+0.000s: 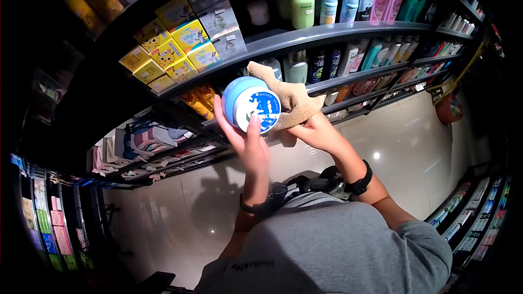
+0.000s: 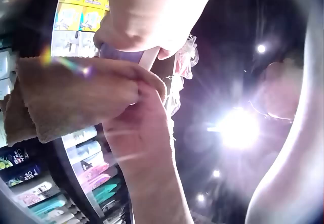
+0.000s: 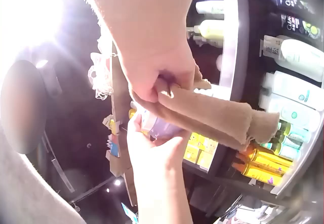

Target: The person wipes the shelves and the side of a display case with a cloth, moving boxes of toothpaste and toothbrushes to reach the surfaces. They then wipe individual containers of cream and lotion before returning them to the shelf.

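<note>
My left hand [image 1: 249, 144] grips a round blue jar [image 1: 235, 93], its fingers at the side and the thumb over the white-and-blue lid [image 1: 264, 103]. The lid is tilted toward the head camera. A tan cloth [image 1: 297, 100] is bunched in my right hand [image 1: 315, 130], right beside the jar's edge. In the left wrist view the folded cloth [image 2: 76, 97] hangs out past the fingers and covers part of the jar [image 2: 121, 55]. From the right wrist, the cloth [image 3: 212, 115] runs across the jar [image 3: 167, 129], above the left hand [image 3: 157, 158].
Just beyond the hands runs a curved shelf edge [image 1: 272, 43]. Stacked yellow boxes [image 1: 169, 54] stand on it at the left, and a green pump bottle [image 1: 302, 8] with other bottles at the right. Lower shelves hold more bottles. An orange-red basket [image 1: 449, 110] stands at the far right on the tiled floor [image 1: 376, 136].
</note>
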Motion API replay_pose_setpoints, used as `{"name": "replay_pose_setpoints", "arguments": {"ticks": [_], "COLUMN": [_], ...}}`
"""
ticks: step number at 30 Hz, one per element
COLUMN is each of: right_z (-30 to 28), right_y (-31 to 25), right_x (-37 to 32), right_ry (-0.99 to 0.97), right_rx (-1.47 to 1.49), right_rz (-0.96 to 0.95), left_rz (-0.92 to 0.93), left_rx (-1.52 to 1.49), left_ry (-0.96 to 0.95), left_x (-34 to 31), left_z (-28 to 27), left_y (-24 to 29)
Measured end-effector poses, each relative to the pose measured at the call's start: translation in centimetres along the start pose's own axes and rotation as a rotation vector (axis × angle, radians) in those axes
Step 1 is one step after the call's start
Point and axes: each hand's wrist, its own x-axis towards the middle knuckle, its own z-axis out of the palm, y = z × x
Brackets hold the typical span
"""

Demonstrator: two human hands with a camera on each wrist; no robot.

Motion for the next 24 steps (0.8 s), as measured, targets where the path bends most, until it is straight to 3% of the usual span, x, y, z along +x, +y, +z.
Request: {"name": "replay_pose_setpoints", "arguments": {"ticks": [3, 7, 9, 11, 15, 21, 24], "right_z": [0.0, 0.4, 0.8, 1.0, 0.8, -0.2, -0.6], "right_y": [1.4, 1.9, 2.1, 2.3, 2.6, 0.5, 0.5], "right_x": [0.3, 0.8, 1.0, 1.0, 0.4, 0.0, 0.0], "right_ry": [0.007, 0.055, 0.108, 0.163, 0.230, 0.333, 0.282], "right_rx": [0.036, 0.057, 0.104, 0.336, 0.345, -0.088, -0.194], "right_rz": [-0.138, 0.017, -0.041, -0.078, -0.194, -0.444, -0.476], "left_rz": [0.006, -0.070, -0.039, -0.032, -0.121, -0.201, -0.185], "left_rx": [-0.015, -0.008, 0.065, 0.066, 0.093, 0.153, 0.154], "left_ry": [0.029, -0.046, -0.142, -0.151, -0.200, -0.510, -0.454], "left_x": [-0.1, 0.5, 0.4, 0.1, 0.1, 1.1, 0.4], "left_z": [0.3, -0.1, 0.1, 0.7, 0.2, 0.1, -0.1], "left_y": [0.1, 0.2, 0.1, -0.3, -1.7, -0.9, -1.7]}}
